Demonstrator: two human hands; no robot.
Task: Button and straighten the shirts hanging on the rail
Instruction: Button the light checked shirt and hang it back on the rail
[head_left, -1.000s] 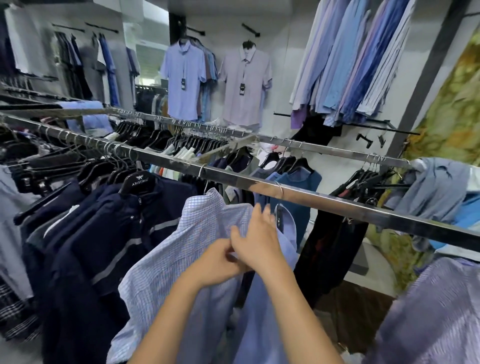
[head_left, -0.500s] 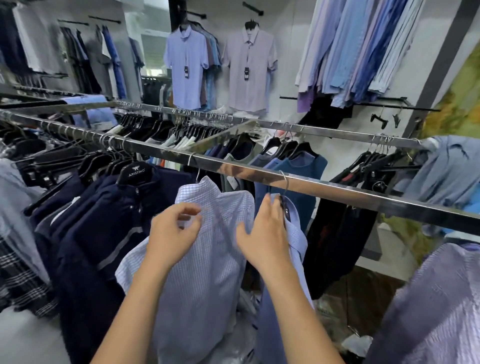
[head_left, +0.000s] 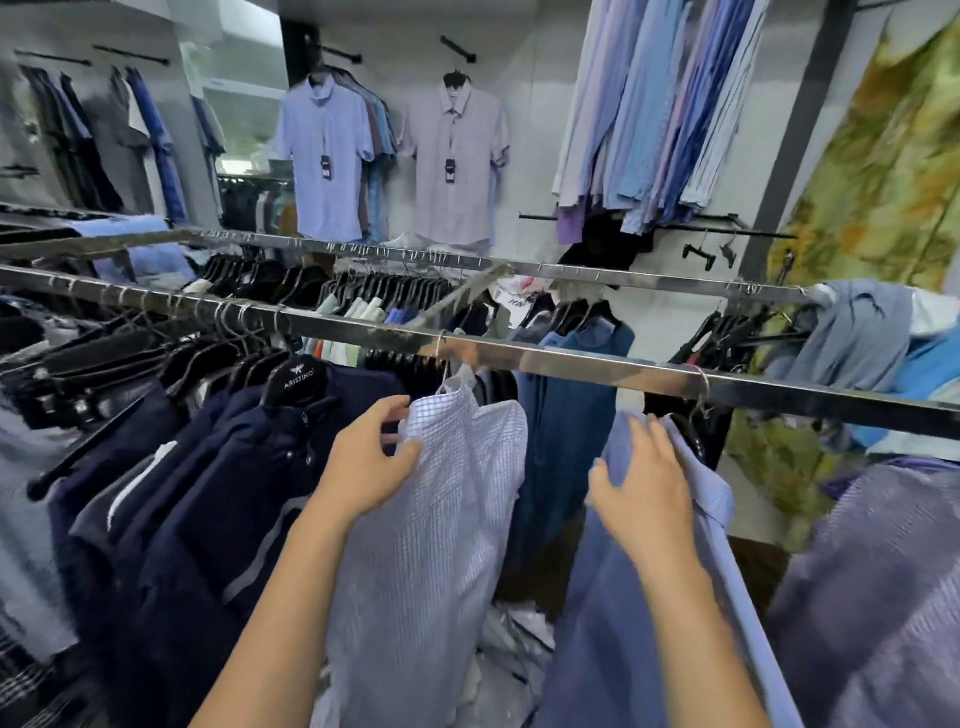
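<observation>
Now my left hand (head_left: 363, 462) is pinching the checked shirt (head_left: 457, 499) at its shoulder, my right hand (head_left: 644, 493) is lying straight-fingered on the blue shirt (head_left: 613, 597) beside it, both hanging from the rail (head_left: 571, 365)

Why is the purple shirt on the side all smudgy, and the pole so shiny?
Head view: the purple shirt at the right edge is smeared, probably motion blur; the checked shirt mid-frame looks sharper; the rail mirrors light as glare.
</observation>
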